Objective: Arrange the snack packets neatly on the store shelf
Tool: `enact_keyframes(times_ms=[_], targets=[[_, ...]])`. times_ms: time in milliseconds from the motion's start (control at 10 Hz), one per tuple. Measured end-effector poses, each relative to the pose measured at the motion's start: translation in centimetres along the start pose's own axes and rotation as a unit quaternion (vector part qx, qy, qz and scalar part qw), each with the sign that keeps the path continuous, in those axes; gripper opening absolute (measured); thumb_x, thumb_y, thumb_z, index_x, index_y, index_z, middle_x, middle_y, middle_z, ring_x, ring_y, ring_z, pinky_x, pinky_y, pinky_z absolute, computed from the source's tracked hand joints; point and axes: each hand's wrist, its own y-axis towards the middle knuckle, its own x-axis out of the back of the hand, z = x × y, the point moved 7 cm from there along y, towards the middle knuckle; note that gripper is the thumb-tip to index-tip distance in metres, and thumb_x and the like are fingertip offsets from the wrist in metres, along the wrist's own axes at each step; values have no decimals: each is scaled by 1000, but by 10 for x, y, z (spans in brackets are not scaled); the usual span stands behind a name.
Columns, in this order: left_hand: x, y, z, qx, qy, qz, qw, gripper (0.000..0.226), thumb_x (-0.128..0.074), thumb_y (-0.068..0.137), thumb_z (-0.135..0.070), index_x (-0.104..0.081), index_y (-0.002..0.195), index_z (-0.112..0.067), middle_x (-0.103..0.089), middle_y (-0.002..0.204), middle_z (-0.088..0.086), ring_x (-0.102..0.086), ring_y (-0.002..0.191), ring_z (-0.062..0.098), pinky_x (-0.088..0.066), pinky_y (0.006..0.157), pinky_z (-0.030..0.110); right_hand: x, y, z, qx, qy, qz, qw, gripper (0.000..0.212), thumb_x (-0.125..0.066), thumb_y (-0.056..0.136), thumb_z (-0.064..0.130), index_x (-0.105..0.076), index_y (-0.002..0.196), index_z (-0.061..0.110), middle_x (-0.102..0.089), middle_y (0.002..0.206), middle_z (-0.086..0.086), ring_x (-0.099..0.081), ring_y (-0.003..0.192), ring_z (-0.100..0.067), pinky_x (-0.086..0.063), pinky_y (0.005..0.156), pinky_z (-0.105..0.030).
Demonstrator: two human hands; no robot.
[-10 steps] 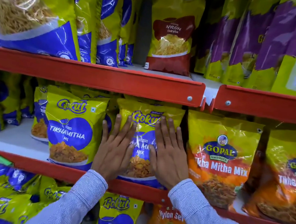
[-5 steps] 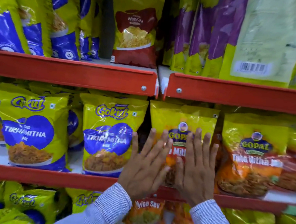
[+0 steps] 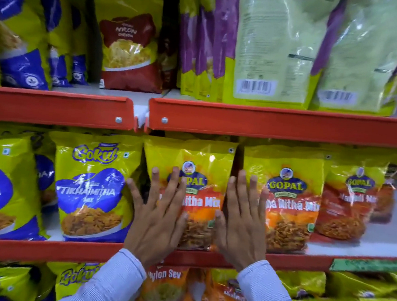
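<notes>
A yellow and orange Gopal Tikha Mitha Mix packet stands upright on the middle shelf. My left hand lies flat on its left part, fingers spread and pointing up. My right hand lies flat over its right edge, reaching onto the neighbouring Gopal packet. Neither hand grips anything. Left of them stands a yellow and blue Gokul Tikha Mitha packet.
The top shelf carries tall blue, red and purple-green packets, two of them back side out. A third Gopal packet stands further right with bare white shelf behind it. The bottom shelf holds Nylon Sev packets and Gokul packets.
Both hands left the Gokul packet and moved right to the first Gopal packet. They have since spread apart, the right hand sliding to the packet's right edge. My view shifted right.
</notes>
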Motion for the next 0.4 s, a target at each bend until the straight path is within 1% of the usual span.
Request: enact_keyframes(times_ms=[100, 200, 300, 400], targets=[[3, 8, -31, -25, 17, -8, 999, 71, -45, 93, -46, -27, 153, -14, -12, 165, 11, 7, 153, 41, 2, 112, 80, 7, -7, -50, -61, -52, 7, 997, 68, -40, 96, 37, -15, 154, 11, -9, 165, -13, -1, 154, -31, -4, 125, -54], [-4, 19, -46, -14, 29, 24, 999, 75, -49, 92, -48, -23, 155, -16, -11, 166, 11, 4, 153, 41, 3, 113, 78, -2, -6, -73, -71, -61, 37, 995, 71, -45, 96, 33, -11, 155, 13, -6, 166, -11, 1, 154, -30, -8, 123, -58], [-7, 26, -51, 0, 41, 44, 998, 76, -51, 91, -46, -22, 155, -15, -10, 166, 11, -2, 153, 41, 0, 113, 78, -3, -1, -79, -53, -49, 48, 996, 70, -44, 97, 32, -10, 155, 13, -1, 166, -9, 2, 154, -29, -12, 122, -61], [4, 26, -56, 8, 27, -2, 1000, 75, -50, 92, -46, -24, 154, -14, -10, 166, 11, 3, 154, 38, 4, 113, 78, 10, -1, -79, -51, -35, 19, 998, 69, -42, 98, 36, -9, 155, 14, -3, 166, -9, 0, 154, -29, -12, 122, -60]])
